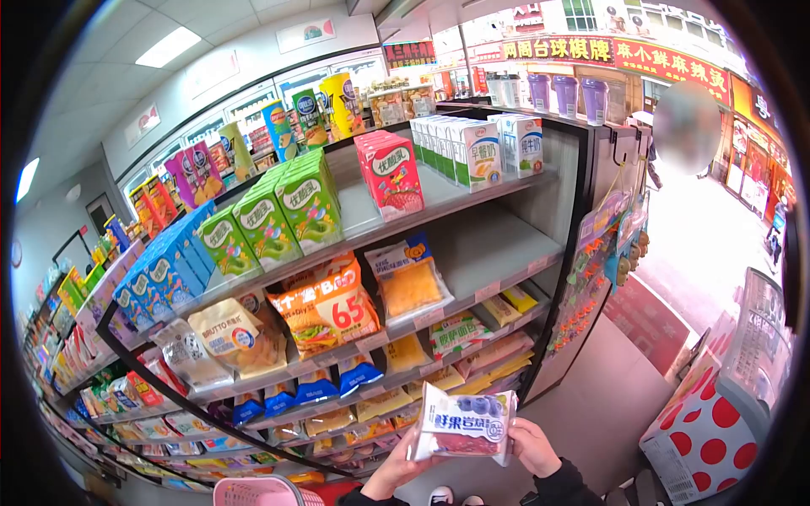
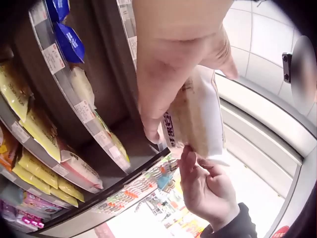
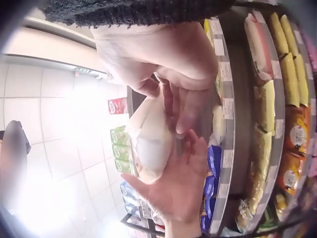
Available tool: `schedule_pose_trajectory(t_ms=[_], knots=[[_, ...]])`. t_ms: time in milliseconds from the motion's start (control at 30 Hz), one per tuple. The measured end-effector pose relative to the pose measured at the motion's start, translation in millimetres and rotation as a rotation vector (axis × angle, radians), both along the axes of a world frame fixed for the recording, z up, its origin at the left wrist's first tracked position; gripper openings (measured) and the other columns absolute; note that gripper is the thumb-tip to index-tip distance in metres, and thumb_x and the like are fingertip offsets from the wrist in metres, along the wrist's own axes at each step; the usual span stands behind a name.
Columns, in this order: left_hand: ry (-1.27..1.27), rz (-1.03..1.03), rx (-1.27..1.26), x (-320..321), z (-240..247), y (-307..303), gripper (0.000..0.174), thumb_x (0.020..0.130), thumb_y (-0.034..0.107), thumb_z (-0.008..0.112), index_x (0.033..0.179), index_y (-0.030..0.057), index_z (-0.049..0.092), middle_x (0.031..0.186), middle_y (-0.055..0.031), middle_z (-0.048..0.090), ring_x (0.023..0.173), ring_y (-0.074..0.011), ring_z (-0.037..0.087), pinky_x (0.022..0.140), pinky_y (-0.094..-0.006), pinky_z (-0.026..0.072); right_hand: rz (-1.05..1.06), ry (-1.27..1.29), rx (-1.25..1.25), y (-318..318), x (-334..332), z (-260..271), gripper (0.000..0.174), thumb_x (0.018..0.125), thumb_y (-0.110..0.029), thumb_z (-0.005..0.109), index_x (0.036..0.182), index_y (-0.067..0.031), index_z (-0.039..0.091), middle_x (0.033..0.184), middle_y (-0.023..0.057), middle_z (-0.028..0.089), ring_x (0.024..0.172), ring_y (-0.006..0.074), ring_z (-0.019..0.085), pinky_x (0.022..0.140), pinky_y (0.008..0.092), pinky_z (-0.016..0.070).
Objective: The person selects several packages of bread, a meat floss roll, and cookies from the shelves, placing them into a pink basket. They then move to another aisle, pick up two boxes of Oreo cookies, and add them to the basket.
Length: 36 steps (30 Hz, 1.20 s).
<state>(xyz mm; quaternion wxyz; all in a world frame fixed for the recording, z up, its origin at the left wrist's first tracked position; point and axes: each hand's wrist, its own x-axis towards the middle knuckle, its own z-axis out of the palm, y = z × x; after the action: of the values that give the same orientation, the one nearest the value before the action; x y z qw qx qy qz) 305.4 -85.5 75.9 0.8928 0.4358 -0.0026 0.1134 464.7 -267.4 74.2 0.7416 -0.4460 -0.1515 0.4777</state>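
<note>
A white snack packet (image 1: 464, 432) with blue and red print is held up at the bottom centre of the head view, in front of the lowest shelves and not touching them. Its left edge is clasped by the left hand (image 1: 396, 468), with the fingers wrapped behind and the thumb laid over the front. Its right edge is pinched by the right hand (image 1: 533, 447), with the thumb on the face and the fingers behind. Both hands are closed onto the wrapper (in the left wrist view it is seen squeezed between the two sets of fingers).

Just above the packet, rows of yellow and blue bags are seen on the lower tiers of the grey shelf unit (image 1: 506, 253). Higher up, at the middle of the frame, an orange bag (image 1: 325, 308) is propped beside a clear bag of yellow snacks (image 1: 411, 282). On the top tier, green cartons (image 1: 287, 202), red cartons (image 1: 390, 173) and white cartons (image 1: 472, 148) are lined up from left to right.

At the bottom edge, left of the hands, the rim of a pink basket (image 1: 261, 492) is caught. A white box with red dots (image 1: 704, 443) is parked at the lower right.
</note>
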Motion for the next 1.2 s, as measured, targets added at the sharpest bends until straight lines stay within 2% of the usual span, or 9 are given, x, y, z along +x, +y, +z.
schedule_pose_trajectory(t_ms=[167,200,333,700,833,900,1000,1167,1200], knots=[[0.076,-0.121,-0.172,9,14,21,0.086,0.07,0.033,0.062,0.13,0.0021,0.008,0.131,-0.0141,0.022,0.121,-0.0253,0.025,0.097,-0.0409,0.0223,-0.056,-0.098,-0.096,7,26,5,0.018,0.084,-0.012,0.041,0.094,-0.0004,0.049,0.087,0.0055,0.054,0.077,0.0123,0.053,0.069,0.0259,0.0441],[0.084,-0.109,-0.175,10,12,26,0.07,0.076,0.018,0.058,0.129,0.0013,0.015,0.127,-0.0134,0.029,0.116,-0.0227,0.033,0.095,-0.0368,0.0268,-0.064,-0.152,-0.119,11,29,6,0.017,0.084,-0.013,0.042,0.091,-0.0006,0.05,0.084,0.0034,0.053,0.073,0.01,0.051,0.066,0.0237,0.0428],[0.188,0.056,0.071,32,16,40,0.052,0.078,0.0,0.051,0.124,-0.0002,0.026,0.119,-0.0106,0.039,0.107,-0.0161,0.041,0.089,-0.0277,0.0334,-0.123,-0.289,-0.154,30,37,13,0.015,0.084,-0.015,0.044,0.084,-0.002,0.052,0.07,-0.003,0.048,0.06,0.0035,0.042,0.054,0.0178,0.0344],[-0.015,0.105,0.324,104,89,78,0.054,0.077,-0.001,0.053,0.124,-0.0036,0.026,0.119,-0.0085,0.04,0.107,-0.0135,0.04,0.089,-0.0259,0.0322,-0.307,-0.458,0.032,74,97,80,0.013,0.085,-0.01,0.04,0.095,-0.003,0.042,0.079,0.0024,0.054,0.067,0.0048,0.05,0.059,0.0176,0.0387],[-0.058,0.168,0.438,146,116,79,0.053,0.077,0.001,0.054,0.123,-0.005,0.028,0.117,-0.0088,0.04,0.109,-0.0138,0.038,0.089,-0.0254,0.0315,-0.322,-0.789,-0.014,85,142,121,0.01,0.084,-0.004,0.04,0.092,-0.0005,0.043,0.085,0.0026,0.052,0.078,0.0068,0.049,0.069,0.0199,0.0391],[-0.004,0.26,0.634,169,123,83,0.055,0.077,0.005,0.055,0.123,-0.0054,0.027,0.116,-0.0106,0.038,0.109,-0.0139,0.037,0.089,-0.0261,0.0322,-0.409,-0.969,0.079,98,173,126,0.009,0.084,-0.002,0.04,0.092,0.0009,0.043,0.084,0.003,0.052,0.077,0.0069,0.049,0.07,0.0204,0.0392],[-0.076,0.483,0.791,207,132,82,0.06,0.078,0.005,0.051,0.126,-0.0028,0.017,0.115,-0.0132,0.038,0.104,-0.0161,0.041,0.083,-0.0272,0.0372,-0.399,-0.892,0.137,116,212,137,0.012,0.082,-0.002,0.041,0.092,0.0014,0.046,0.086,0.0033,0.053,0.081,0.0077,0.05,0.073,0.0189,0.038],[0.029,0.626,0.769,253,132,79,0.063,0.075,0.002,0.051,0.127,-0.0018,0.015,0.119,-0.0157,0.035,0.108,-0.0176,0.04,0.086,-0.0284,0.0351,-0.42,-0.812,0.176,150,259,128,0.021,0.082,0.001,0.038,0.102,0.0026,0.043,0.086,0.0044,0.053,0.079,0.0079,0.05,0.071,0.0189,0.0386],[-0.014,0.668,0.916,262,125,85,0.065,0.072,0.002,0.049,0.126,-0.0036,0.014,0.121,-0.0198,0.032,0.111,-0.0232,0.037,0.09,-0.0303,0.032,-0.451,-0.859,0.145,155,268,124,0.022,0.082,0.001,0.038,0.103,0.0015,0.043,0.079,0.0036,0.051,0.066,0.007,0.047,0.057,0.0188,0.0372]])
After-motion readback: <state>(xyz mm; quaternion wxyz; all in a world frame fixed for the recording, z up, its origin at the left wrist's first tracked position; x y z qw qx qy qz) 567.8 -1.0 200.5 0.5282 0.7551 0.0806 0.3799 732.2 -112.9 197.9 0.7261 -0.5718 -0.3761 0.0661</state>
